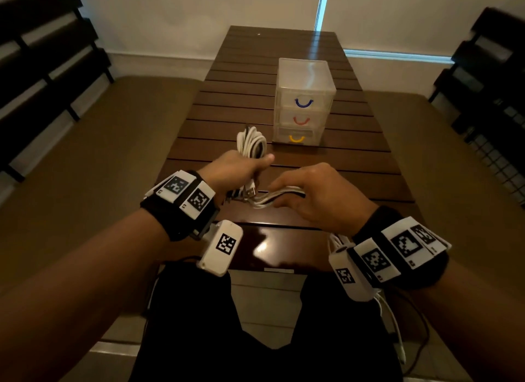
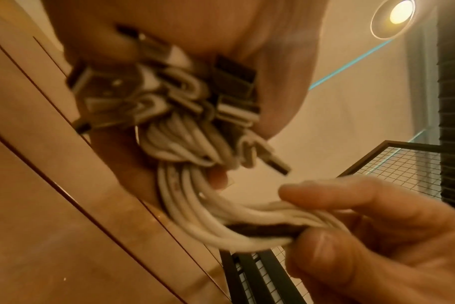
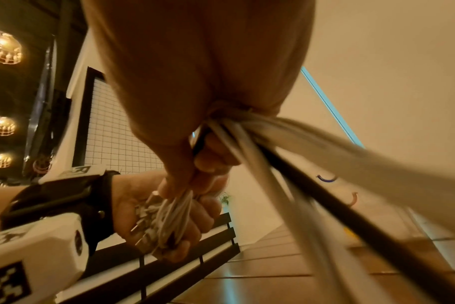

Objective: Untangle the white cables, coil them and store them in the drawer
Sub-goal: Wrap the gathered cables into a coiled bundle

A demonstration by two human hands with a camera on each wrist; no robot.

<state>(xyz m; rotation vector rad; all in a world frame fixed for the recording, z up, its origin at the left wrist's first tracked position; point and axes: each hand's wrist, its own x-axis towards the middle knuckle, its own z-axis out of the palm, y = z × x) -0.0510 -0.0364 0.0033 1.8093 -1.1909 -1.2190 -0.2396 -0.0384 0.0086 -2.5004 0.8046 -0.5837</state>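
Slatted table (image 1: 255,103) | 3-drawer unit (image 1: 304,103) behind | left hand (image 1: 235,165), right hand (image 1: 315,194) both grip cables (image 1: 279,198)

Head cam looks down; wrist cams close-up, upward; all share cables (image 1: 277,197).

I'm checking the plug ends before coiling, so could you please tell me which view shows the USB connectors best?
The left wrist view: the USB connectors fill the frame, bunched in the left hand. The head view shows only a couple between the hands. The right wrist view shows them small and blurred.
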